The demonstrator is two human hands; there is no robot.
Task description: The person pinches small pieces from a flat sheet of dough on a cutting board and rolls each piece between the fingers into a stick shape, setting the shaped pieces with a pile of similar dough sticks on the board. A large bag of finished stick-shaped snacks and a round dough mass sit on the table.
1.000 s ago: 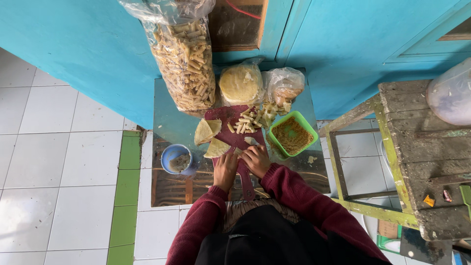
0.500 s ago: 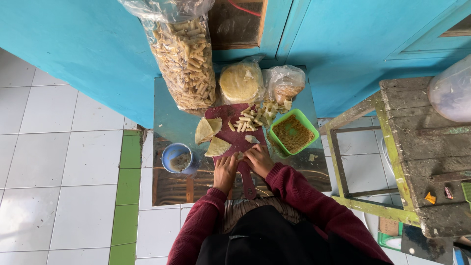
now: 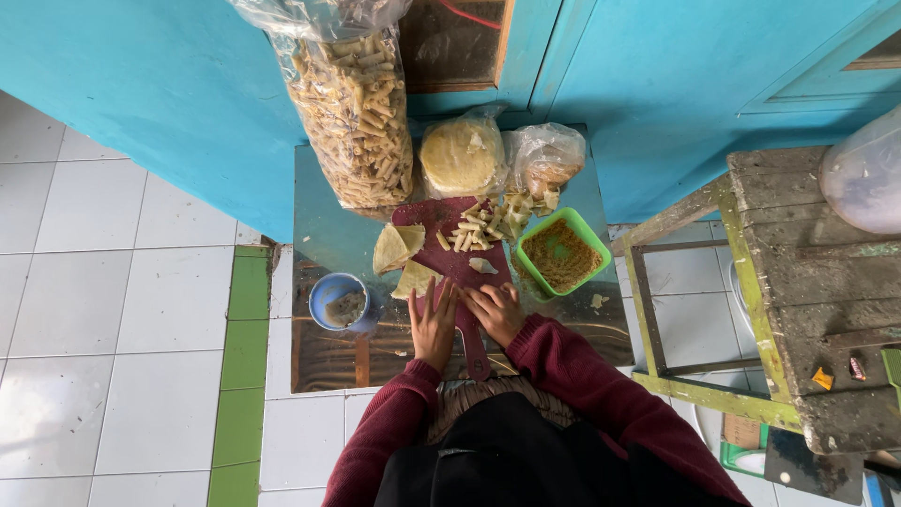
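Both hands down on the dark red cutting board (image 3: 457,268) on the counter (image 3: 328,235): left hand (image 3: 433,324) flat with fingers spread, right hand (image 3: 496,310) curled, grip unclear. Thin pale wrapper (image 3: 415,278) just beside the left fingertips. Probably light, soft, easily torn; best lifted gently by an edge.

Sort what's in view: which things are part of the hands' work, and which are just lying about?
In use: left hand, right hand, dark red cutting board, yellow wrappers, green filling tub, rolled pieces.

Lying about: blue cup, wooden bench, tall bag of rolls.
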